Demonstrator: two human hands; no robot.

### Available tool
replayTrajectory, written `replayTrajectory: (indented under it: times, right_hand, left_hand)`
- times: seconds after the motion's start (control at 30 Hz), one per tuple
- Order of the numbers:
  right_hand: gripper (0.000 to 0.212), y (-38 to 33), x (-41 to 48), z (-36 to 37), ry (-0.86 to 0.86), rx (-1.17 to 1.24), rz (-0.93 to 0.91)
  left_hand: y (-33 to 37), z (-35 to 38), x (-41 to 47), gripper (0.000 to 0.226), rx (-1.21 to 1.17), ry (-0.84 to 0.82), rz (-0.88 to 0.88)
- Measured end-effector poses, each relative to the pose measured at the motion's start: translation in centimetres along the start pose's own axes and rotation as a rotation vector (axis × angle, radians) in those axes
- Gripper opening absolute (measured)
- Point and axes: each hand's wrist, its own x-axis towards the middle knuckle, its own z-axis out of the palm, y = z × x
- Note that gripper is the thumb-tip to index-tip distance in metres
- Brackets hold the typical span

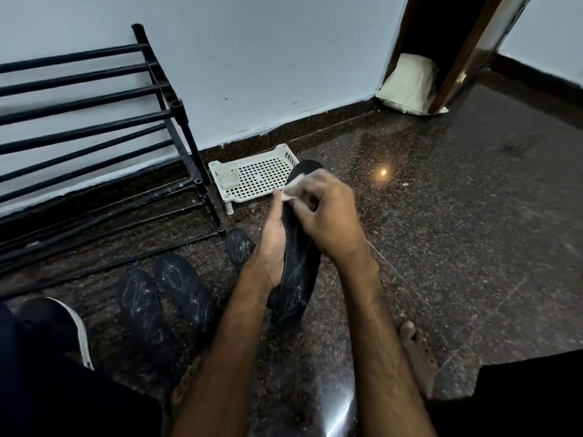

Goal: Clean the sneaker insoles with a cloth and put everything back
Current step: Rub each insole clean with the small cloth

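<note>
My left hand holds a black insole from underneath, tilted up off the floor, its toe end pointing away from me. My right hand pinches a small white cloth and presses it on the insole's upper part. White scuff marks show on the insole's lower half. Two more black insoles lie side by side on the floor to the left, both marked with white streaks. A third insole lies partly hidden behind my left hand.
A black metal shoe rack stands against the wall at left. A white perforated plastic tray sits by the skirting with a small clear object in it. A black sneaker with a white sole lies at lower left. My bare feet rest on the dark granite floor.
</note>
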Motion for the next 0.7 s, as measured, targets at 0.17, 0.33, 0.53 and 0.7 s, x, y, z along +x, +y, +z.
replayTrajectory:
  times: [0.17,0.33,0.53,0.7]
  right_hand:
    - [0.02,1.2,-0.2,-1.1,-0.107,-0.083,0.108]
    - [0.012,0.3,0.6,-0.5,0.026,-0.082,0.049]
    - [0.015,1.1,-0.2,-0.8,-0.151,-0.064,0.12]
    - [0.013,0.5,0.1,-0.3,0.169,-0.113,0.125]
  left_hand:
    - [0.3,-0.4,-0.1,0.075,0.016,0.022,-0.015]
    - [0.1,-0.1,-0.2,0.068,0.008,0.02,0.004]
    - [0.8,-0.9,0.0,0.072,0.003,0.018,-0.002]
    - [-0.1,-0.3,0.0,0.067,0.009,-0.02,-0.052]
